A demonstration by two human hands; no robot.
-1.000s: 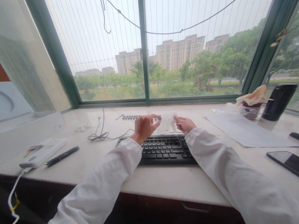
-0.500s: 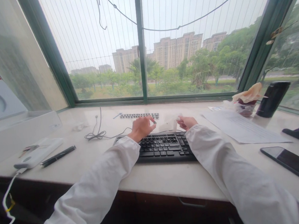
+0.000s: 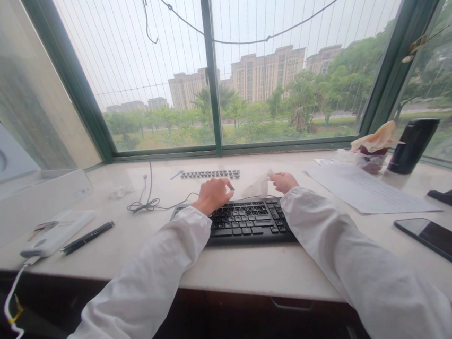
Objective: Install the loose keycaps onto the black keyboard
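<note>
A black keyboard (image 3: 251, 223) lies on the white desktop, between my two sleeves. Over its far left part, my left hand (image 3: 213, 195) pinches a small dark keycap (image 3: 232, 188) between thumb and forefinger. My right hand (image 3: 285, 181) is closed on a thin white tissue (image 3: 261, 187), which hangs from the fingertips at the keyboard's far edge. Behind the keyboard, loose keycaps (image 3: 209, 175) stand in neat rows. A thin blue strip (image 3: 177, 174) rests at the left end of those rows.
To the left are a coiled cable (image 3: 143, 204), a black pen (image 3: 87, 237) and a white power bank (image 3: 56, 234). On the right lie printed paper (image 3: 366, 190), a phone (image 3: 445, 247) and a black cylinder (image 3: 414, 146). A window (image 3: 215, 112) rises behind the desk.
The keycap in my left hand has shifted slightly left, and the tissue hangs a little differently. Both hands keep their grip, and the camera view has moved slightly.
</note>
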